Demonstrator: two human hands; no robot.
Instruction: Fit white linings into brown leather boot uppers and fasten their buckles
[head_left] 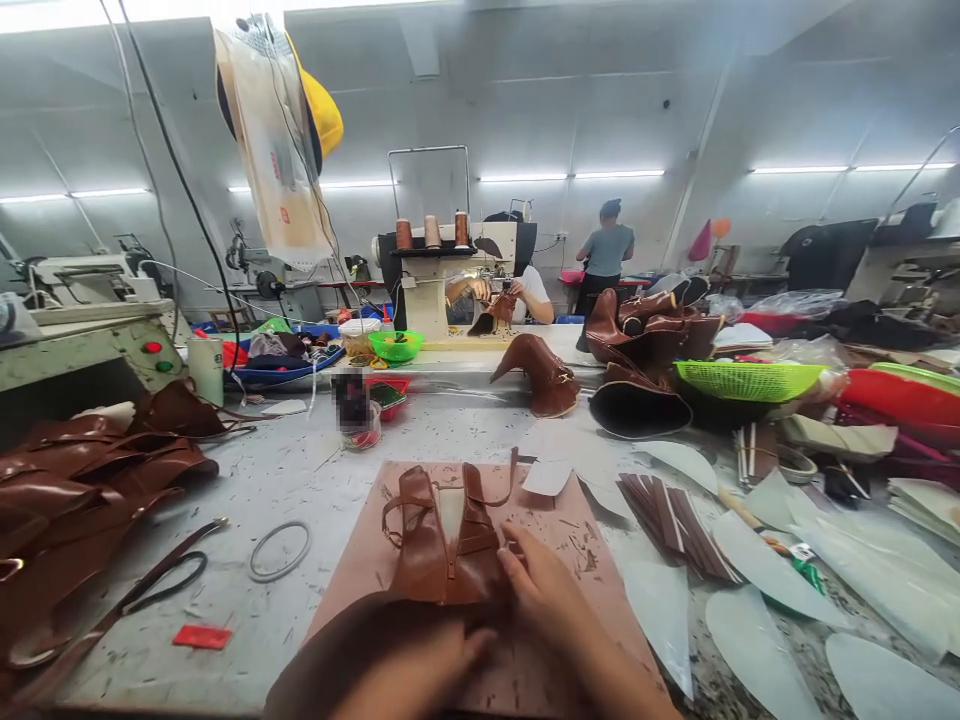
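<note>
A brown leather boot upper [420, 575] with straps and a central zip lies on a pinkish-brown board [360, 510] in front of me. Its lower part, toward me, is dark and smeared by motion. My right hand [544, 585] is at the upper's right edge, fingers curled against the leather. Blurred over the near part of the upper is my left hand [442, 660]; its finger positions do not show clearly. A pale lining [450, 515] shows between the upper's two sides. Dark scraps are scattered on the board to the right.
Brown leather uppers [67, 500] are piled at left, near a grey ring [280, 552] and a red piece [202, 637]. White cut sheets [772, 570] and brown strips [675, 525] lie at right. Finished-looking boots [536, 375] stand ahead. Beyond, a person sews at a machine [480, 275].
</note>
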